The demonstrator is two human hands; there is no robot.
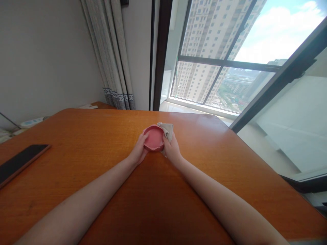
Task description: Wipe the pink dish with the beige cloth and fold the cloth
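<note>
A pink shallow dish with an angular rim is held up over the wooden table, its inside facing me. My left hand grips its left edge, thumb over the rim and the other fingers mostly hidden behind. On the opposite side my right hand is closed on a pale grey-beige cloth, which it presses against the dish's right rim. Part of the cloth sticks up above the fingers, and a bit shows below the dish.
The brown wooden table spreads out beneath both arms. A dark phone lies at its left side. Beyond the far edge are a grey curtain and a large window; a power strip sits at the far left.
</note>
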